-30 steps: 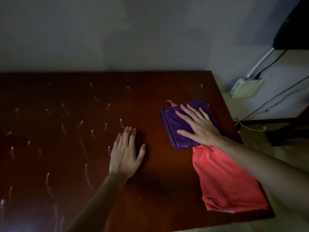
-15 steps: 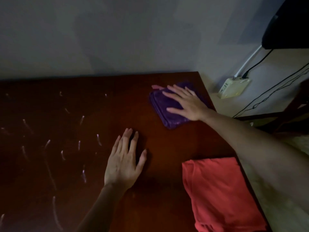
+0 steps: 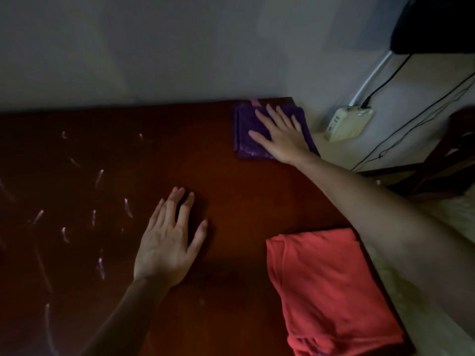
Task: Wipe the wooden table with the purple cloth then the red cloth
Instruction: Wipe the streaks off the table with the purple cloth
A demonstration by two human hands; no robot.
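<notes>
The folded purple cloth (image 3: 247,134) lies at the far right corner of the dark wooden table (image 3: 231,191), touching its back edge. My right hand (image 3: 280,134) presses flat on the cloth with straight, spread fingers. My left hand (image 3: 169,242) rests flat on the bare wood near the middle, fingers spread. The folded red cloth (image 3: 331,291) lies by itself at the near right edge, under my right forearm's line but apart from both hands.
Pale streaks (image 3: 97,217) mark the left half of the table. A wall runs along the table's back edge. Right of the table, a white power strip (image 3: 347,123) with cables lies on the floor, and dark furniture (image 3: 447,160) stands beyond.
My right hand has pushed the purple cloth away from me, off the red cloth and up to the table's far right corner. My left hand has stayed flat in place.
</notes>
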